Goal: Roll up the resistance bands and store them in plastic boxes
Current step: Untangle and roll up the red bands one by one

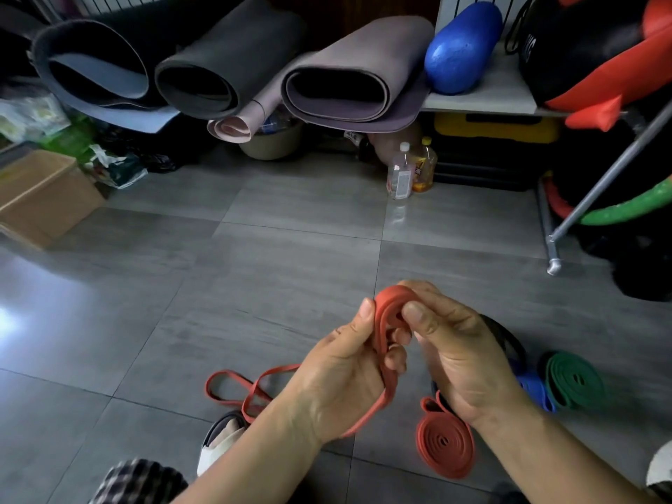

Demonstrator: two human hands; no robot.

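Head view: I'm starting a coil on the red band (pixel 386 311), holding it up over the tiled floor (pixel 254 285).
Left hand (pixel 342 372): curling round the band, thumb pressing the coil's outer side.
Right hand (pixel 462 358): pinching the coil's top, thumb in front, fingers behind.
Band tail (pixel 251 391): trailing down past my left wrist and lying crossed over itself on the floor, near my foot (pixel 222 438).
Biggest risk: the core is looking loose and oval. If either pinch is slackening, I'm expecting it to spring open and cost me the whole roll.
Next risk: the crossed tail is likely feeding in twisted, making a lumpy coil that may not be fitting a box.
Smaller risk: the tail is lying close to my foot. Snagging there would be jerking the coil out of my fingers.
Smallest risk: I'm not seeing a plastic box for certain, so the finished coils are sitting loose and could be unwinding.
Rolled mats (pixel 345 92): counting four, on the shelf.
Cardboard box (pixel 43 198): one.
Blue roller (pixel 462 49): one.
Bottles (pixel 400 172): two, standing side by side.
Finished coils: three. The red coil (pixel 445 441) is lying under my right wrist, the green coil (pixel 574 380) to its right, and the blue coil (pixel 534 391) is partly hiding behind my hand.
Dark strap (pixel 509 340): one, behind my right hand; can't tell if it's rolled.
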